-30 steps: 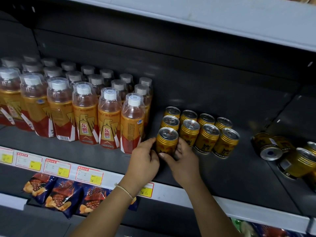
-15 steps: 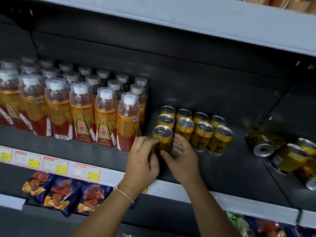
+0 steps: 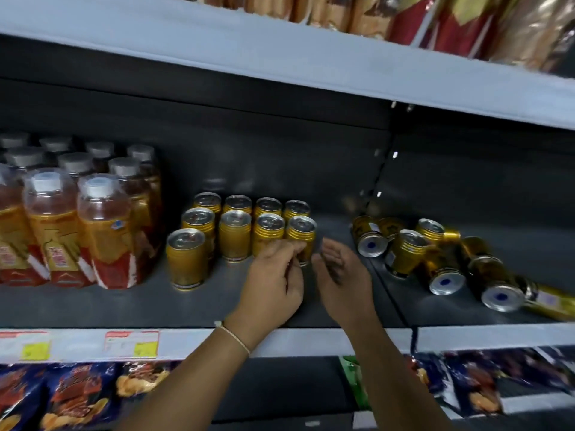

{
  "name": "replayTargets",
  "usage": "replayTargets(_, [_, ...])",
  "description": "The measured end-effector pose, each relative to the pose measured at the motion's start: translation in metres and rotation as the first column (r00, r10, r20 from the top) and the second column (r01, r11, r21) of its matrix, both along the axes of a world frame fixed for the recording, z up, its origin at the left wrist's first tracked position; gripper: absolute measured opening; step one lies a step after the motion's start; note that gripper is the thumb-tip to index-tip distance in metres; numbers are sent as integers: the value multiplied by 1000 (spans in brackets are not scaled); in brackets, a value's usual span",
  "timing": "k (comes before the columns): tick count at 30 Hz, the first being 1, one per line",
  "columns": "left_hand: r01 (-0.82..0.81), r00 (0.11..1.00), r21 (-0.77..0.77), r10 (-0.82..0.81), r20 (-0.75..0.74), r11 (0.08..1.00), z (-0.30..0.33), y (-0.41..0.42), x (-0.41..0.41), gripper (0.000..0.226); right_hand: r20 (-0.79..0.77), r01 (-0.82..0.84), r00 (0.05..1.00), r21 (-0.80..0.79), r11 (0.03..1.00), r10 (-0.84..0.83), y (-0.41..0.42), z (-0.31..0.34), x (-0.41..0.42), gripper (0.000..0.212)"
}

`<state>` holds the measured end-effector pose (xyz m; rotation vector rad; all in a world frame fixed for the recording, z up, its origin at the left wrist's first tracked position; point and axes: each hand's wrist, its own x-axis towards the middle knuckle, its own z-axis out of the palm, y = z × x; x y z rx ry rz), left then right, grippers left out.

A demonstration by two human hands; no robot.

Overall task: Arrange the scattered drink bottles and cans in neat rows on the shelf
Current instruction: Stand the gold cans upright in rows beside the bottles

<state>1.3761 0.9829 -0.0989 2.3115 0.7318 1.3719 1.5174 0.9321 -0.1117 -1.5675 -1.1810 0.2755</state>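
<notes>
The gold cans (image 3: 236,225) stand upright in the middle of the dark shelf (image 3: 193,306): four in the back row, four in the row before it, and a single can (image 3: 186,259) alone at the front left, just beside the bottles. My left hand (image 3: 273,287) hovers in front of the right end of the second row, fingers loosely curled, fingertips close to the rightmost can (image 3: 301,236); through the blur I cannot tell whether they touch it. My right hand (image 3: 343,279) is just beside it, palm turned inward, fingers relaxed and grasping nothing. A thin bracelet (image 3: 235,335) circles my left wrist.

To the left, the orange drink bottles (image 3: 102,231) with white caps stand in tidy rows. To the right, past the shelf's divider, a heap of fallen cans (image 3: 435,259) lies on its side, several silver bottoms facing me, with one upright among them.

Along the shelf's front edge run price labels (image 3: 132,344). Below hang snack bags (image 3: 77,396); above, on the upper shelf (image 3: 280,54), sit red and gold packages (image 3: 451,23).
</notes>
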Motion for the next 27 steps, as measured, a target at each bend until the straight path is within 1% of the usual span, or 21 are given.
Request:
replayTargets(5, [55, 998, -71, -58, -38, 996, 0, -19, 73, 31, 1, 53, 999, -38, 998, -53, -32, 1, 55, 40])
replayTargets(6, [63, 997, -86, -67, -38, 994, 0, -23, 85, 32, 9, 74, 997, -34, 997, -73, -38, 3, 65, 39])
replayTargets(8, [76, 996, -96, -81, -47, 992, 1, -29, 106, 33, 26, 117, 993, -12, 993, -117, -49, 6, 85, 30])
replayTargets(9, [79, 995, -101, -85, -55, 992, 1, -32, 116, 34, 31, 133, 991, 2, 991, -133, -55, 9, 93, 30])
replayTargets(11, [85, 992, -131, -96, -80, 988, 1, -37, 134, 36, 57, 154, 986, 18, 988, -155, -65, 13, 110, 37])
replayTargets(13, [102, 988, -158, -118, -97, 982, 0, -41, 150, 37, 77, 174, 981, 46, 984, -177, -72, 12, 128, 34])
replayTargets(15, [105, 986, -177, -126, -109, 979, -1, -45, 165, 39, 45, 181, 982, 52, 982, -184, -78, 10, 146, 29])
replayTargets(17, [88, 985, -202, -115, -126, 975, -2, -46, 180, 42, 48, 198, 979, 35, 980, -199, -84, 10, 161, 33])
replayTargets(19, [53, 985, -247, -91, -144, 967, -3, -45, 195, 45, 102, 218, 970, 42, 975, -221, -87, 11, 174, 33])
replayTargets(21, [39, 987, -322, -88, -138, 946, -4, -44, 207, 48, 154, 235, 960, 9, 972, -234, -86, 12, 187, 38])
replayTargets(24, [58, 990, -430, -108, -93, 901, -7, -43, 219, 52, 233, 253, 947, -125, 959, -220, -78, 13, 202, 52])
replayTargets(27, [51, 990, -490, -107, -87, 870, -10, -40, 225, 58, 302, 240, 936, -173, 955, -181, -66, 12, 211, 58])
